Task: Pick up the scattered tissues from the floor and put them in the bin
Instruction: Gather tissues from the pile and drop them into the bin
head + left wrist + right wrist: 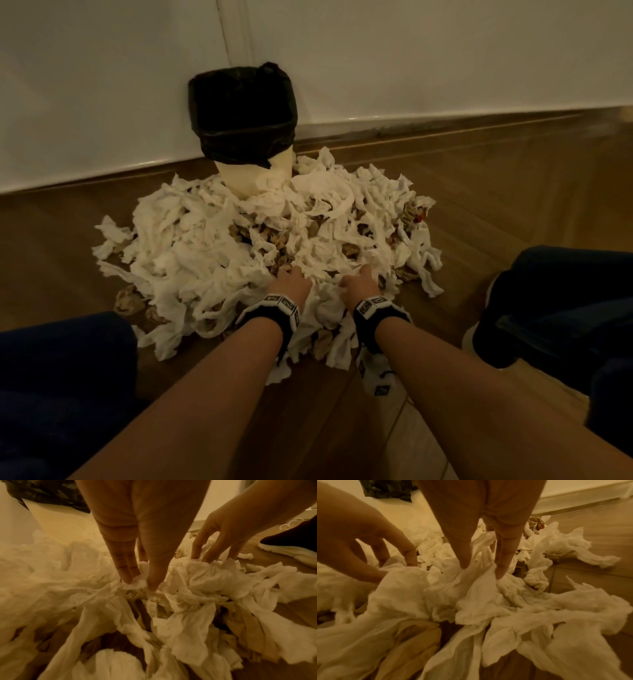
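We are crouched over a wide heap of crumpled white paper tissues (239,240) spread on the brown wooden floor (496,192), some brownish scraps mixed through it, and the heap runs right up against the foot of the cream plastic bin with its black bag liner (244,113), which stands by the white wall. Our left hand (294,286) and right hand (359,287) are side by side at the near edge of the heap, a little apart; in the left wrist view the left fingertips (127,577) pinch a fold of tissue, and in the right wrist view the right fingertips (500,573) press down into a bunched sheet, thumb and finger either side of it. We judge this paper to be almost weightless, soft and easily torn, apt to trail and shed stray pieces, so bunching a thick handful from underneath should serve better than plucking at single corners.
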Demonstrator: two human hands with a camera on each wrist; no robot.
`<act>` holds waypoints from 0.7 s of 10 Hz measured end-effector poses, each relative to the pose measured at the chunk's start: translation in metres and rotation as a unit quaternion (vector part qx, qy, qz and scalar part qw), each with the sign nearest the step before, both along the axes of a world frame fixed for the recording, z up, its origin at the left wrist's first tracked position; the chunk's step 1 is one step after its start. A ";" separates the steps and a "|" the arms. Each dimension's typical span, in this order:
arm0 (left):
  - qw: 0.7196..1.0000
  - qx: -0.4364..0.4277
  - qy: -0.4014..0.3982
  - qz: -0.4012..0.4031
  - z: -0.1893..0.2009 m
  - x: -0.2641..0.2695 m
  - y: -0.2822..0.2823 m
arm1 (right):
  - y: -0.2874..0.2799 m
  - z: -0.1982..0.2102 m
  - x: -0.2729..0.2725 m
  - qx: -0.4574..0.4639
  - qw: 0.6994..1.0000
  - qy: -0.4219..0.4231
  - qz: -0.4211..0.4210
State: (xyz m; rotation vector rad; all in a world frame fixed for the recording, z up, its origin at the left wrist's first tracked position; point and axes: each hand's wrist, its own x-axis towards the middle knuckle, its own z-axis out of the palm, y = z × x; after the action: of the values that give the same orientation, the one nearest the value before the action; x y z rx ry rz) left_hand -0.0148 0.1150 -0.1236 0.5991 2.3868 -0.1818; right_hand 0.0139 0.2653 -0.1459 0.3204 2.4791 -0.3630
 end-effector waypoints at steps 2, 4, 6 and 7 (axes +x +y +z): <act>0.997 0.068 0.036 0.011 0.004 -0.003 -0.002 | 0.007 0.012 -0.008 -0.021 0.998 0.038 -0.039; 0.935 0.250 0.042 0.248 0.019 -0.016 -0.006 | 0.024 0.020 -0.004 -0.255 0.878 0.136 -0.381; 0.816 0.350 -0.031 0.459 0.031 -0.025 -0.008 | 0.032 0.042 0.005 -0.493 0.656 0.087 -0.565; 0.713 0.397 -0.077 0.572 0.033 -0.028 -0.009 | 0.036 0.049 0.010 -0.469 0.676 0.077 -0.563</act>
State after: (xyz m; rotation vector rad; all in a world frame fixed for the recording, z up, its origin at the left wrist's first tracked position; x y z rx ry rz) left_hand -0.0425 0.1064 -0.0908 -0.6035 2.1308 1.4120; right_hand 0.0235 0.3012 -0.0972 1.3375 1.5356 -2.0879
